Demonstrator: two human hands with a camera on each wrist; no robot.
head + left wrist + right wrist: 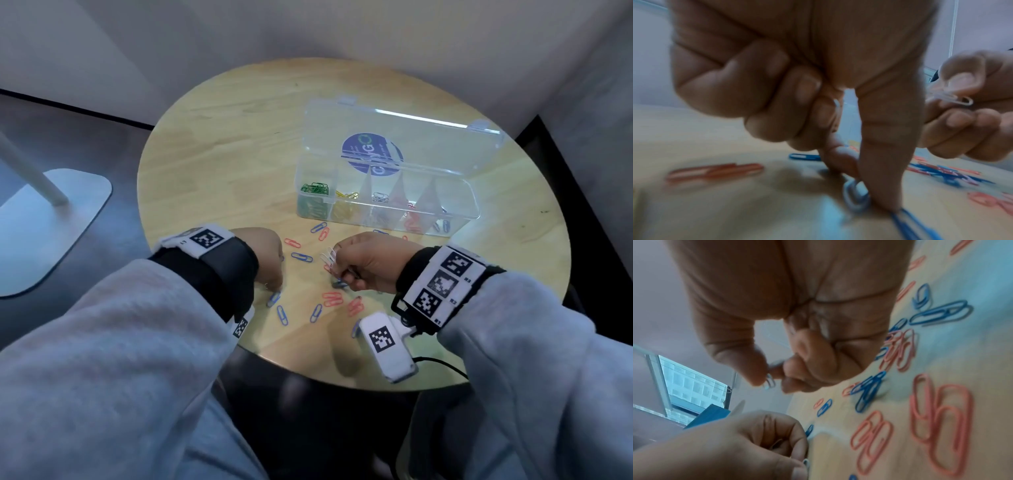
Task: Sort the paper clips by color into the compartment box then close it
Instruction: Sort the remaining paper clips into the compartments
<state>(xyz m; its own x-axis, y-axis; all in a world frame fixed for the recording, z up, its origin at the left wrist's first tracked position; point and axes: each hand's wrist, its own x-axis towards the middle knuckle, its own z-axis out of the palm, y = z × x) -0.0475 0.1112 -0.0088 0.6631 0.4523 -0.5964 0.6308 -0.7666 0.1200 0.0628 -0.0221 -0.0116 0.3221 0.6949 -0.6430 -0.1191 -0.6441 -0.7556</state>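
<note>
White paper clips (329, 257), frame centre: my right hand (368, 262) pinches a bunch, my left hand (265, 255) pinches one against the table (239, 144).

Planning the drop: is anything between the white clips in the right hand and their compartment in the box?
Nothing visible blocks it. The right hand pinches white clips; the box stands open, lid tilted back. Only loose clips lie flat on the table between.

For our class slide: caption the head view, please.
Both hands gather white clips among red and blue ones beside the open compartment box.
</note>
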